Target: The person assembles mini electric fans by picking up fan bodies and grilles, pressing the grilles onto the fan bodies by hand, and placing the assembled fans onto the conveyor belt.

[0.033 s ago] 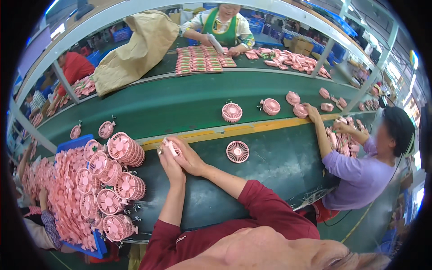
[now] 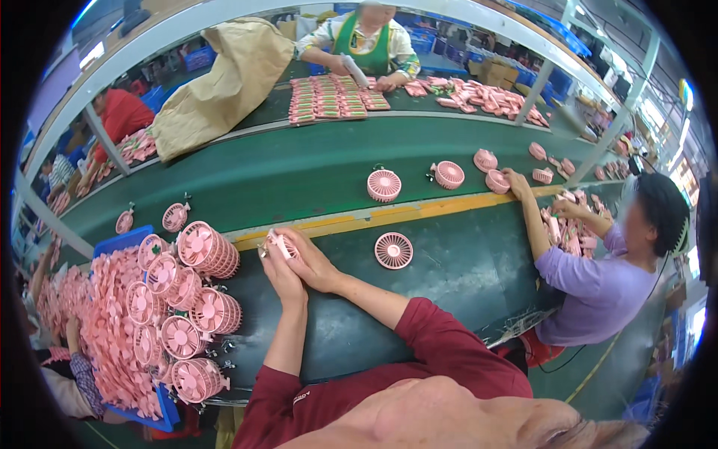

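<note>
Between my two hands, over the near dark work surface, is a pink fan head [image 2: 286, 245] tilted on its edge. My left hand [image 2: 284, 277] is closed round its near left side, where a small metal part sticks out by the fingertips. Across its far right side lies my right hand [image 2: 315, 263], fingers curved over the slotted grille; the palms hide much of it. A round pink grille [image 2: 393, 251] lies on the dark surface to the right of my hands. Stacked pink fan housings [image 2: 200, 247] with blades inside stand to my left.
A blue tray [image 2: 123, 240] heaped with pink fan blades [image 2: 120, 299] is at far left. Beyond the yellow strip, a green conveyor belt [image 2: 299, 168] carries fan heads [image 2: 384, 185]. A co-worker in purple [image 2: 591, 280] reaches in from the right; another in a green apron [image 2: 363, 41] works opposite.
</note>
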Tool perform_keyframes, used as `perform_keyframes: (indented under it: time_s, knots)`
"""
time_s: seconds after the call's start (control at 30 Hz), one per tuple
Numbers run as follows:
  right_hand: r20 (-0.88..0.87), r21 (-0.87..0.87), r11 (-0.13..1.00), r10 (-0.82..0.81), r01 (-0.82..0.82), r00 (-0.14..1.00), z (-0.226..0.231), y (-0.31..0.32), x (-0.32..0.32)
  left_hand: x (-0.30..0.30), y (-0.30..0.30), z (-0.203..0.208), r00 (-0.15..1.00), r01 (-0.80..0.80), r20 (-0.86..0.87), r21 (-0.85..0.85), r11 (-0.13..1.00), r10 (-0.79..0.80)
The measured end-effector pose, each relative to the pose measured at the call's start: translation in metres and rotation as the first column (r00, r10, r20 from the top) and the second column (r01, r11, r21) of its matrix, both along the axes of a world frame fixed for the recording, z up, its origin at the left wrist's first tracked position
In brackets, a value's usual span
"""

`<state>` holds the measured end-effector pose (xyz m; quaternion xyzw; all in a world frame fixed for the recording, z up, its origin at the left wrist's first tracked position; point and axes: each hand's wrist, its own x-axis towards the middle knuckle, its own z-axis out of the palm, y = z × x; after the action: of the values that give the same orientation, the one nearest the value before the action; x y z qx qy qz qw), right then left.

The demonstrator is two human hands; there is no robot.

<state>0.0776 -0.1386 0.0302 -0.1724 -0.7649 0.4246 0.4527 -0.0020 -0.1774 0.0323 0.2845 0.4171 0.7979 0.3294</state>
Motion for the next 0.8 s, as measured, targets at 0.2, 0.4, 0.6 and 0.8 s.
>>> perform_keyframes:
  time_s: [0.2, 0.4, 0.6, 0.8]
  knots:
    - [0.007, -0.014, 0.998, -0.058, 0.058, 0.998, -0.003, 0.004, -0.001, -0.014, 0.008, -0.015, 0.986, 0.028, -0.162, -0.027, 0.999, -0.032]
    - [0.174, 0.239, 0.946, -0.264, 0.219, 0.949, 0.008, 0.046, 0.019, -0.033, 0.024, -0.071, 0.961, 0.113, -0.229, -0.185, 0.976, -0.155]
    - [0.311, 0.522, 0.629, -0.769, 0.576, 0.558, -0.006, 0.095, 0.127, -0.008, 0.013, -0.056, 0.841, 0.005, -0.529, -0.207, 0.978, -0.116]
    - [0.623, 0.369, 0.855, -0.519, 0.365, 0.586, -0.006, 0.009, 0.191, -0.008, 0.014, -0.058, 0.757, -0.027, -0.648, -0.157, 0.987, -0.082]
